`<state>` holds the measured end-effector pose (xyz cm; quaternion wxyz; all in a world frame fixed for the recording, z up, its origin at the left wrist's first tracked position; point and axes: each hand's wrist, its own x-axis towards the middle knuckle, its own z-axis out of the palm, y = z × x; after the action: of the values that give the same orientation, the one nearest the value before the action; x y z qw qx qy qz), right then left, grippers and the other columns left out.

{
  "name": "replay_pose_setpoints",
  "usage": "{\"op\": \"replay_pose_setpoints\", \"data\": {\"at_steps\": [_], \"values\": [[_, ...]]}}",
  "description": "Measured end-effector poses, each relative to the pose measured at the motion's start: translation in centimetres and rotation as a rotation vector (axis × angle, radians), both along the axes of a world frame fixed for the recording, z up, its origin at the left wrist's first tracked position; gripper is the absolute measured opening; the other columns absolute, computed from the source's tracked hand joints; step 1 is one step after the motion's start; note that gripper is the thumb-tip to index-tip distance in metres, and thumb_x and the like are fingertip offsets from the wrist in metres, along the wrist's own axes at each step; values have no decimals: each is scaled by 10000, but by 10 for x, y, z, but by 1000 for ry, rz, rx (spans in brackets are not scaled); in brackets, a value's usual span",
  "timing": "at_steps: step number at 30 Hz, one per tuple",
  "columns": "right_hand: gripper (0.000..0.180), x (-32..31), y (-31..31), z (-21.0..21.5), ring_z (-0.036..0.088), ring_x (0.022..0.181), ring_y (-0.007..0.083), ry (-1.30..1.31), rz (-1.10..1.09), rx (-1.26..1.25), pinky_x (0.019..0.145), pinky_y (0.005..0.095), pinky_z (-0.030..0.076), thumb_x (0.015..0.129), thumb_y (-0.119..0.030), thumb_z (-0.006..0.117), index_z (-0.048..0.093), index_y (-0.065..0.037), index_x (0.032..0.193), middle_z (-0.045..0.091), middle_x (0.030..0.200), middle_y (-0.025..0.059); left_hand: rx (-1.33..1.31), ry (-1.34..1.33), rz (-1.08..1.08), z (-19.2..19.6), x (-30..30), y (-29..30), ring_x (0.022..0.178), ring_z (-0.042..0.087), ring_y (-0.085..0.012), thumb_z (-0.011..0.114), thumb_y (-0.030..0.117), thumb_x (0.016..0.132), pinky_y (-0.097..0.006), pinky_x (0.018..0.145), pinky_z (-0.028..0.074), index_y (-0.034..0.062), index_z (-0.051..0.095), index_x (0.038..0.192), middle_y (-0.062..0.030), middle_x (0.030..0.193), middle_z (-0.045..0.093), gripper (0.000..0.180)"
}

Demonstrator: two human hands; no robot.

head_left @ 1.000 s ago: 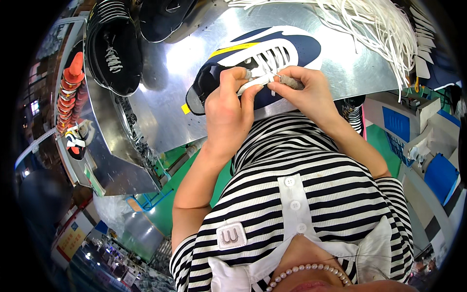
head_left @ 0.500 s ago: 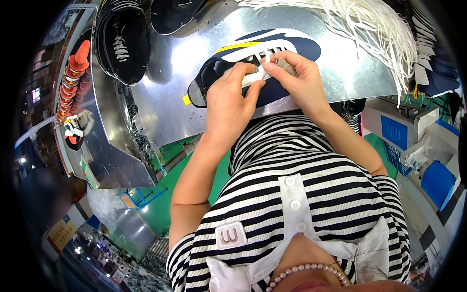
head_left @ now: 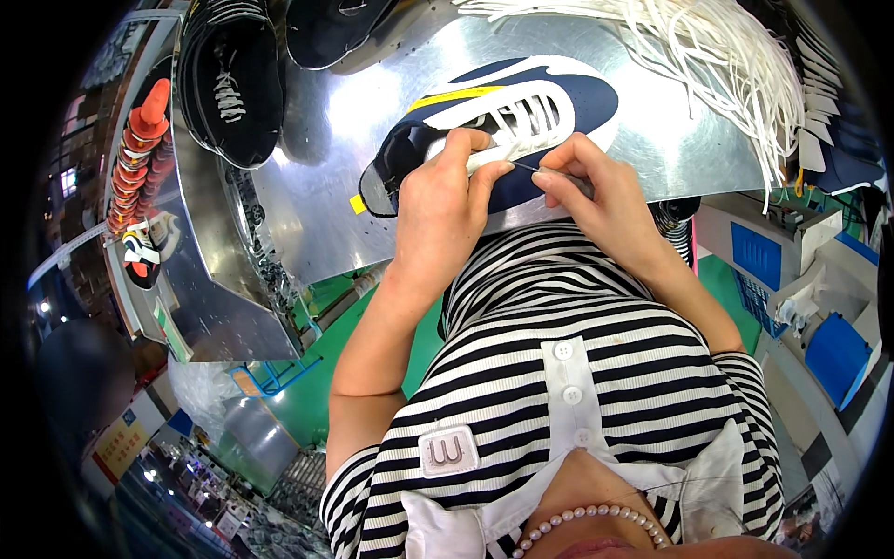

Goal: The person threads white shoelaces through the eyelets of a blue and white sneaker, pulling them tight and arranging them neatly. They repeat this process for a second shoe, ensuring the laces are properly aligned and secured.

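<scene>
The fingers of the left hand (head_left: 438,219) are curled down onto the near side of a navy and white sneaker (head_left: 507,126), thumb and forefinger pinched together on a thin white lace (head_left: 521,166) at the eyelet row. The right hand (head_left: 596,200) sits just beside it, its fingers closed in a tight pinch on the other part of the same lace; the lace runs taut between the two hands. What exactly lies under the right fingertips is hard to make out, possibly the lace tip.

The sneaker lies on its side on a shiny metal bench (head_left: 307,214), toe toward the right, with a yellow stripe along its upper and a small yellow tag at the heel end. It is close to the bench's near edge, right in front of the person's black and white striped shirt (head_left: 568,373).

Farther back on the right, a loose heap of white laces (head_left: 726,65) spreads over the bench. At the far left, dark shoes (head_left: 233,79) are piled together, well apart from the sneaker.
</scene>
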<state>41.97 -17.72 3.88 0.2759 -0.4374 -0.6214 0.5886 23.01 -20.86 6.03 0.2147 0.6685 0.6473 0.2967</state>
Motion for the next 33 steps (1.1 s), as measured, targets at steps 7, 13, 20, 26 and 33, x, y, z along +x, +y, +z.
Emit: {"op": "replay_pose_setpoints", "data": {"at_steps": [7,13,20,26,33], "values": [[177,-3,5,-3,556,600,78,86,-2,-236,527,232,420,944,-158,642,563,-1,929,632,706,50,114,76,-118,-3,-2,-3,593,638,-300,718,111,856,-384,531,479,16,594,989,-148,695,637,205],[167,-6,2,-3,447,533,28,264,-48,-504,473,186,329,947,-172,630,555,-23,935,602,678,18,260,142,-176,-14,1,-12,565,590,-271,720,64,833,-377,515,458,15,604,1021,-106,668,596,226],[189,-13,-2,2,623,622,218,-9,-10,-30,569,327,460,954,-178,604,517,-10,962,618,683,110,167,40,-183,-13,9,-20,570,595,-275,710,54,853,-378,521,451,15,583,1097,-113,662,593,278],[221,36,10,32,654,641,255,-370,125,164,581,354,474,887,-248,690,628,-71,1004,659,726,113,24,-70,-79,-9,0,-19,655,656,-307,713,117,872,-358,592,502,56,617,1120,-137,842,685,273],[189,2,49,-18,684,686,262,-368,-188,614,622,326,522,887,-231,657,681,-92,1012,707,820,105,-287,-178,-195,12,-8,-11,676,587,-93,747,112,855,-225,630,466,-11,675,1023,-95,824,691,220]]}}
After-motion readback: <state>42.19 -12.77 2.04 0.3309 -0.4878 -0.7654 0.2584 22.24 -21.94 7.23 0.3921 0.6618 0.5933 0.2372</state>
